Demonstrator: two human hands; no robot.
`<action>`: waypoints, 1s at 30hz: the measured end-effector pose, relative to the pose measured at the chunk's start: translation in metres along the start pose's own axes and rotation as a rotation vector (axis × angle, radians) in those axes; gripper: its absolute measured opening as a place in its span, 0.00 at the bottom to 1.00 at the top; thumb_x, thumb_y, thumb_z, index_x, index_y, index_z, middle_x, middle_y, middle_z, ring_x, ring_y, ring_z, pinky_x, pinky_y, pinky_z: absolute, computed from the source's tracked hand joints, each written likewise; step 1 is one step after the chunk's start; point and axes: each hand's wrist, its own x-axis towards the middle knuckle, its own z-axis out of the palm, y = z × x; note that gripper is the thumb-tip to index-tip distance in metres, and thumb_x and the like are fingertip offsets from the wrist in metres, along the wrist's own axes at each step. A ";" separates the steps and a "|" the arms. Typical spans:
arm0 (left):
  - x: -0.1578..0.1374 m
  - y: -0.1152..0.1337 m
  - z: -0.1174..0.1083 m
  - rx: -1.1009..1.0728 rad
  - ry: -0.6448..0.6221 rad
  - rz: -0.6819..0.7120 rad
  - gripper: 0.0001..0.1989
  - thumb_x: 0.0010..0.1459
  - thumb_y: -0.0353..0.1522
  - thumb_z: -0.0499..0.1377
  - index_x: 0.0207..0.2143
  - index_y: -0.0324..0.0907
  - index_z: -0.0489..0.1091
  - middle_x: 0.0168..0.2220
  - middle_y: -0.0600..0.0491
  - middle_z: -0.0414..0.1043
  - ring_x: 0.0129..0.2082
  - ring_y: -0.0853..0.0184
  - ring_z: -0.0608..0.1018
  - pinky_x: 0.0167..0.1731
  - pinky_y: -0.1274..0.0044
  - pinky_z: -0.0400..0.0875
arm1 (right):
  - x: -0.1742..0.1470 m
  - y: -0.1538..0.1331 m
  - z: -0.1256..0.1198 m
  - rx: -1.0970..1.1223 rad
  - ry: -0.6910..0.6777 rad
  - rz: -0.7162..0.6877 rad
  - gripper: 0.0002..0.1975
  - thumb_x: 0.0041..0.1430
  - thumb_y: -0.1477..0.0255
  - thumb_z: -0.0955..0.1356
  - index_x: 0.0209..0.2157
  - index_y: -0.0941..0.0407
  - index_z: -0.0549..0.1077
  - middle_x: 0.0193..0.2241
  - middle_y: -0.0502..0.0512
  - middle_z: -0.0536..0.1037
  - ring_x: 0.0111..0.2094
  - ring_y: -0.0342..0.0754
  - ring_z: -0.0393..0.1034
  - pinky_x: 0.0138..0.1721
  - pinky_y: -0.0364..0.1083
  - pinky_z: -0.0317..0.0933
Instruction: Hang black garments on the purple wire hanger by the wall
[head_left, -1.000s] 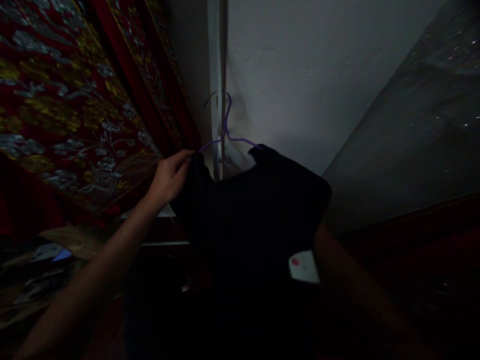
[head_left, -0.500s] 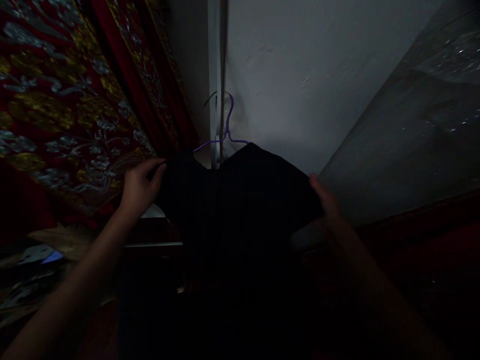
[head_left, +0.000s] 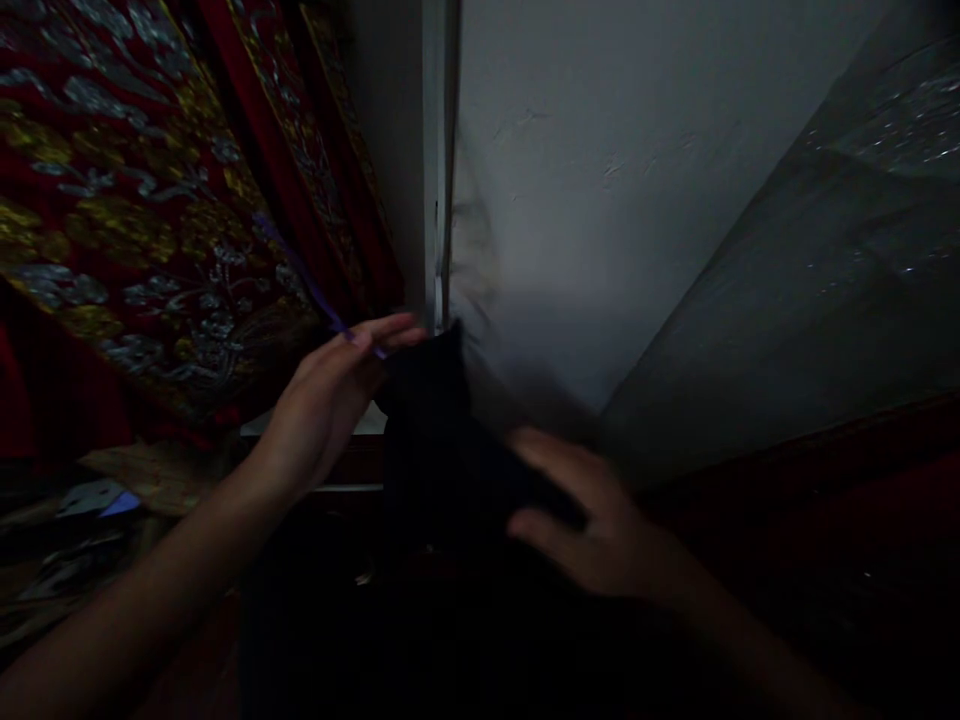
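Observation:
A dark short-sleeved shirt (head_left: pixel 439 420) hangs from a purple clothes hanger (head_left: pixel 321 295) in front of me, now turned edge-on and bunched narrow. My left hand (head_left: pixel 322 405) is closed round the hanger near the shirt's neck, and the hook end tilts up to the left, smeared by motion. Lower and to the right, my right hand (head_left: pixel 592 515) has its thumb and fingers on either side of the dark cloth. Low light hides the shirt's lower part.
Red cloth with gold and silver embroidery (head_left: pixel 120 220) hangs at the left. A narrow pale upright edge (head_left: pixel 439 150) runs beside the light wall (head_left: pixel 600 200). Shiny clear plastic sheeting (head_left: pixel 847 260) covers the right side. Assorted items (head_left: pixel 97 500) lie low at the left.
The hanger has come off the upright edge, its hook swinging left. My left hand moved from the sleeve to the hanger; my right hand moved left and down with the cloth.

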 end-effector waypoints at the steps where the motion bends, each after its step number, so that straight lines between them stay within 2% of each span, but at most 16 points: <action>1: -0.006 0.001 0.000 -0.058 -0.044 -0.099 0.24 0.69 0.43 0.45 0.55 0.41 0.71 0.53 0.43 0.77 0.49 0.57 0.81 0.45 0.66 0.78 | 0.001 -0.008 0.006 -0.001 -0.245 -0.044 0.26 0.55 0.53 0.74 0.54 0.47 0.76 0.46 0.57 0.81 0.45 0.57 0.77 0.46 0.54 0.73; 3: -0.018 -0.002 -0.007 -0.129 -0.126 -0.283 0.20 0.65 0.42 0.52 0.51 0.42 0.72 0.46 0.43 0.80 0.34 0.62 0.81 0.33 0.70 0.78 | 0.008 -0.016 0.010 0.026 -0.559 -0.067 0.33 0.54 0.54 0.75 0.59 0.50 0.72 0.53 0.59 0.77 0.51 0.56 0.75 0.52 0.51 0.71; 5: -0.030 -0.009 -0.023 -0.163 -0.264 -0.446 0.18 0.61 0.42 0.57 0.49 0.43 0.72 0.35 0.47 0.78 0.19 0.70 0.69 0.19 0.75 0.68 | 0.018 -0.007 0.006 0.059 -0.578 -0.050 0.30 0.59 0.57 0.73 0.61 0.50 0.70 0.58 0.58 0.74 0.57 0.54 0.72 0.59 0.51 0.66; 7: -0.042 -0.017 -0.042 -0.145 -0.479 -0.581 0.18 0.61 0.45 0.58 0.48 0.45 0.72 0.28 0.53 0.74 0.14 0.75 0.57 0.13 0.78 0.54 | 0.027 0.017 0.002 0.070 -0.390 -0.034 0.26 0.64 0.61 0.70 0.62 0.49 0.68 0.60 0.58 0.72 0.59 0.53 0.70 0.61 0.52 0.64; 9: -0.050 -0.021 -0.062 -0.063 -0.671 -0.651 0.18 0.64 0.48 0.56 0.47 0.46 0.72 0.25 0.56 0.71 0.16 0.75 0.55 0.14 0.80 0.50 | 0.034 0.048 0.003 0.015 -0.120 -0.024 0.28 0.65 0.63 0.69 0.64 0.48 0.64 0.62 0.59 0.69 0.62 0.54 0.67 0.63 0.55 0.62; 11: -0.052 -0.019 -0.079 0.043 -0.748 -0.627 0.18 0.66 0.48 0.55 0.43 0.44 0.74 0.25 0.56 0.71 0.18 0.75 0.58 0.16 0.82 0.51 | 0.038 0.075 0.010 -0.071 0.019 -0.024 0.31 0.64 0.63 0.70 0.66 0.50 0.62 0.65 0.62 0.64 0.66 0.56 0.60 0.67 0.58 0.55; 12: -0.050 -0.018 -0.086 0.083 -0.749 -0.593 0.18 0.66 0.48 0.56 0.41 0.43 0.74 0.24 0.55 0.71 0.19 0.74 0.60 0.17 0.82 0.52 | 0.039 0.084 0.014 -0.098 0.007 -0.027 0.29 0.63 0.62 0.71 0.64 0.51 0.65 0.65 0.63 0.64 0.67 0.57 0.59 0.67 0.59 0.54; 15: -0.037 -0.014 -0.098 0.112 -0.628 -0.491 0.19 0.64 0.48 0.58 0.37 0.42 0.75 0.24 0.55 0.70 0.20 0.73 0.64 0.19 0.84 0.56 | 0.041 0.092 0.018 -0.043 -0.214 0.033 0.15 0.66 0.59 0.67 0.44 0.55 0.78 0.46 0.60 0.79 0.50 0.54 0.73 0.53 0.54 0.67; 16: -0.031 -0.014 -0.100 0.109 -0.573 -0.469 0.19 0.63 0.49 0.59 0.37 0.41 0.76 0.24 0.55 0.70 0.20 0.73 0.65 0.19 0.83 0.56 | 0.042 0.089 0.015 0.012 -0.288 0.073 0.17 0.68 0.57 0.65 0.35 0.55 0.77 0.35 0.56 0.79 0.40 0.51 0.74 0.43 0.49 0.70; 18: -0.017 -0.019 -0.099 0.120 -0.437 -0.388 0.19 0.60 0.49 0.62 0.34 0.41 0.75 0.24 0.55 0.70 0.20 0.72 0.66 0.18 0.83 0.57 | 0.047 0.082 0.005 0.130 -0.317 0.154 0.23 0.68 0.54 0.64 0.25 0.56 0.73 0.22 0.48 0.71 0.25 0.44 0.67 0.27 0.42 0.63; 20: -0.004 -0.028 -0.094 0.163 -0.227 -0.197 0.17 0.58 0.46 0.65 0.35 0.40 0.75 0.28 0.53 0.73 0.23 0.70 0.71 0.22 0.80 0.65 | 0.059 0.076 -0.009 0.224 -0.159 0.187 0.23 0.65 0.53 0.66 0.24 0.56 0.72 0.19 0.46 0.68 0.22 0.42 0.62 0.22 0.40 0.56; 22: 0.003 -0.036 -0.087 0.285 0.067 0.100 0.16 0.59 0.42 0.65 0.42 0.40 0.75 0.37 0.49 0.77 0.34 0.64 0.77 0.35 0.73 0.74 | 0.078 0.075 -0.024 0.279 0.108 0.165 0.20 0.60 0.53 0.70 0.27 0.56 0.75 0.21 0.46 0.70 0.23 0.42 0.64 0.24 0.40 0.56; 24: 0.003 -0.041 -0.077 0.496 0.379 0.422 0.13 0.61 0.37 0.64 0.46 0.39 0.74 0.44 0.47 0.76 0.47 0.59 0.77 0.49 0.65 0.73 | 0.100 0.077 -0.036 0.292 0.374 0.109 0.19 0.56 0.53 0.73 0.28 0.55 0.76 0.23 0.47 0.73 0.25 0.44 0.67 0.27 0.42 0.60; 26: -0.004 -0.046 -0.063 0.700 0.551 0.691 0.09 0.62 0.31 0.63 0.45 0.40 0.74 0.44 0.47 0.74 0.49 0.58 0.75 0.51 0.64 0.70 | 0.119 0.078 -0.045 0.293 0.576 0.063 0.18 0.53 0.54 0.75 0.27 0.54 0.76 0.24 0.48 0.75 0.28 0.46 0.71 0.31 0.43 0.63; 28: -0.013 -0.053 -0.044 0.793 0.443 0.796 0.08 0.63 0.28 0.60 0.45 0.42 0.74 0.40 0.49 0.73 0.44 0.60 0.76 0.46 0.67 0.71 | 0.128 0.079 -0.051 0.322 0.689 0.054 0.17 0.53 0.53 0.75 0.28 0.54 0.76 0.25 0.49 0.76 0.30 0.48 0.73 0.33 0.45 0.66; 30: -0.020 -0.064 -0.022 0.805 0.146 0.691 0.15 0.66 0.27 0.56 0.54 0.45 0.70 0.40 0.50 0.75 0.41 0.62 0.77 0.42 0.70 0.72 | 0.124 0.079 -0.052 0.372 0.735 0.084 0.18 0.52 0.52 0.75 0.29 0.53 0.77 0.25 0.50 0.77 0.31 0.49 0.74 0.33 0.46 0.68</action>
